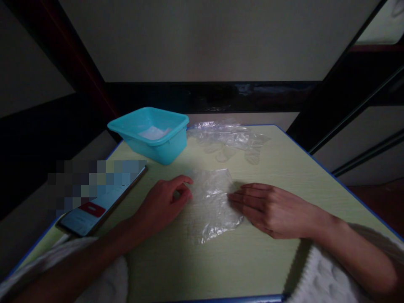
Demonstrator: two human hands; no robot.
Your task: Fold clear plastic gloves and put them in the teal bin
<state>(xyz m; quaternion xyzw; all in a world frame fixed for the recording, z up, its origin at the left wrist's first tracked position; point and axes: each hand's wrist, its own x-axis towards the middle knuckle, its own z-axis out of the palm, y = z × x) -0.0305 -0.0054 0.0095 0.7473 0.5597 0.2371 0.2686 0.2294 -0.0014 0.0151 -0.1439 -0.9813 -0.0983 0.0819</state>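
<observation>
A square of thin, wrinkled clear plastic [210, 202], which looks folded, lies flat on the table between my two hands. At its left edge is my left hand [166, 200], with thumb and forefinger curved and a small gap between their tips. My right hand [268, 208] rests at the plastic's right edge, its fingers stretched out side by side and their tips touching it. Farther back lie several loose clear plastic pieces [233, 139], with rounded finger shapes like disposable gloves.
A turquoise plastic basket [172, 145] stands at the back left with something whitish [154, 132] inside. A phone [94, 212] with a lit screen leans at the left, partly blurred out. The pale table [315, 185] has a blue edge, and a wall panel [205, 42] rises behind it.
</observation>
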